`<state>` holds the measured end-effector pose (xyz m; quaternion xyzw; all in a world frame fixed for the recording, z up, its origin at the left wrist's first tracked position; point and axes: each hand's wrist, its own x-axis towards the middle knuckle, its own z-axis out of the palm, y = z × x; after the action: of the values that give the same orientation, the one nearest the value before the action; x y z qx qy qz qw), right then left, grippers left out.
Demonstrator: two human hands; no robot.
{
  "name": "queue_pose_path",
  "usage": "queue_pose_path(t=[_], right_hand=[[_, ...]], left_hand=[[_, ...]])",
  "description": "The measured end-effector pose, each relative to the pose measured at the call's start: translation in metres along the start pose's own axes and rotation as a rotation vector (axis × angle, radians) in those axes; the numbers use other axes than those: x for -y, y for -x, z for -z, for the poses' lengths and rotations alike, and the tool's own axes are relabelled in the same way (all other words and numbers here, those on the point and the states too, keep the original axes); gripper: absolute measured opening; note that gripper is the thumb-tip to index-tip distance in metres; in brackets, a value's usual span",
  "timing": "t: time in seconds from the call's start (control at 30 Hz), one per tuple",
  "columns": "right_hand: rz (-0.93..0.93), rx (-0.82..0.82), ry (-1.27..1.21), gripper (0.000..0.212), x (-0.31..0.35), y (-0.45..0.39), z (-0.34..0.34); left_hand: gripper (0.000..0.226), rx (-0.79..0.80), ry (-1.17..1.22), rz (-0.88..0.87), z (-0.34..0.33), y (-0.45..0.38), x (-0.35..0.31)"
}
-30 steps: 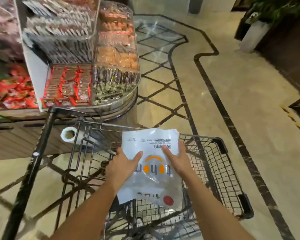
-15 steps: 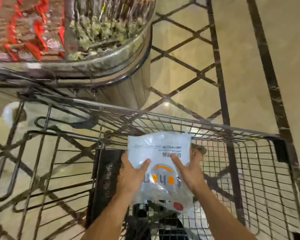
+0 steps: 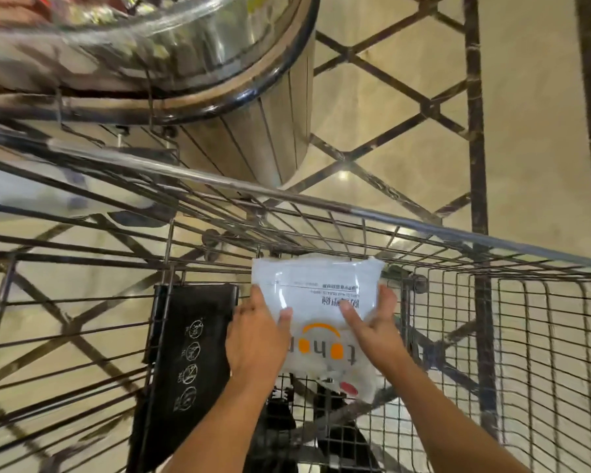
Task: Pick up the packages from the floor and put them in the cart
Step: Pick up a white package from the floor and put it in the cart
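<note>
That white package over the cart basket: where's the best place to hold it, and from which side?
Hold the white package by its two long side edges, one hand from each side, as the left hand and right hand do now, thumbs on top. It looks flat, soft and glossy, so a one-sided pinch would likely let it sag or slip over the cart.

- A curved display counter (image 3: 253,107) with a metal rim was seen at far left.
- A glossy beige floor (image 3: 526,131) with dark lattice lines was seen at far right.
</note>
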<state>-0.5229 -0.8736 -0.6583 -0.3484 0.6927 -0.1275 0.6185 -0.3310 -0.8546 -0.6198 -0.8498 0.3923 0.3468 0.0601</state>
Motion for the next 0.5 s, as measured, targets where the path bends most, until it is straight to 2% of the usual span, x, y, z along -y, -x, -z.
queue_pose_path(t=[0.13,0.17,0.23,0.27,0.33,0.43,0.5], right_hand=[[-0.038,0.01,0.097,0.094,0.004,-0.009,-0.004],[-0.037,-0.015,0.148,0.1,0.007,-0.01,-0.004],[-0.036,0.011,0.305,0.126,0.014,-0.009,-0.001],[-0.057,0.026,0.375,0.13,0.021,-0.005,0.001],[-0.038,-0.005,0.483,0.118,0.04,0.011,0.006],[0.109,-0.118,0.667,0.102,0.071,0.044,0.012],[0.207,-0.138,0.763,0.094,0.099,0.073,0.012]], left_hand=[[0.078,0.005,0.061,-0.015,0.001,-0.011,0.002],[0.078,0.014,0.063,-0.011,0.002,-0.012,0.002],[0.076,0.051,0.103,0.011,0.009,-0.012,0.003],[0.073,0.064,0.135,0.01,0.015,-0.01,0.003],[0.068,0.062,0.177,-0.029,0.032,-0.001,0.004],[0.071,0.02,0.15,-0.132,0.076,0.03,0.001],[0.074,-0.055,0.118,-0.182,0.115,0.058,0.002]])
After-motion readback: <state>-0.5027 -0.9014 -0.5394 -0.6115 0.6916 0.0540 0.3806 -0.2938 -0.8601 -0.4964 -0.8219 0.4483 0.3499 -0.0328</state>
